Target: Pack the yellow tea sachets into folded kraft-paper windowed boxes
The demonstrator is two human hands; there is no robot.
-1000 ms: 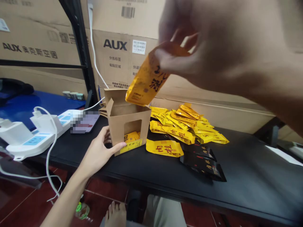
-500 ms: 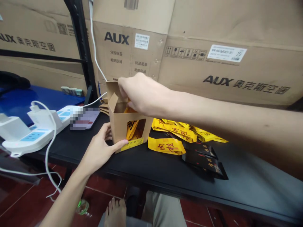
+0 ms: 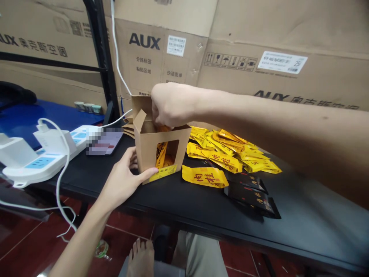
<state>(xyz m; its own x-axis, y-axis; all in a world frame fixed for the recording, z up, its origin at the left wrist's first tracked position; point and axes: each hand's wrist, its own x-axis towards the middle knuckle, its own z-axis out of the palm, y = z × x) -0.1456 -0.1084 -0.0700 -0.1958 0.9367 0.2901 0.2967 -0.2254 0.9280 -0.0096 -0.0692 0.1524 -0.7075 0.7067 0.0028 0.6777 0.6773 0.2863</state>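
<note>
My left hand [image 3: 123, 180] holds a small brown cardboard box [image 3: 146, 152] by its lower left corner, thumb across the front and fingers around the side. The box stands upright on the black table with its top flaps up. Through its front window a yellow packet [image 3: 161, 154] shows inside. My right hand [image 3: 174, 105] is curled and reaches down into the box's top, with a bit of orange-yellow packet just below it; its fingertips are hidden. Close by on the right lies a single yellow packet [image 3: 204, 177] with red characters.
Behind it is a pile of yellow packets [image 3: 227, 150], with black packets [image 3: 250, 196] in front. To the left are a white power strip [image 3: 43, 163] with plugs and cables, and a phone [image 3: 105, 142]. Folded cardboard [image 3: 128, 127] lies behind the box. Large AUX cartons [image 3: 178, 57] stand at the back.
My right hand is now more fist-like over the box opening, with its forearm higher in view, so more of the yellow pile shows. My left hand keeps its hold on the box.
</note>
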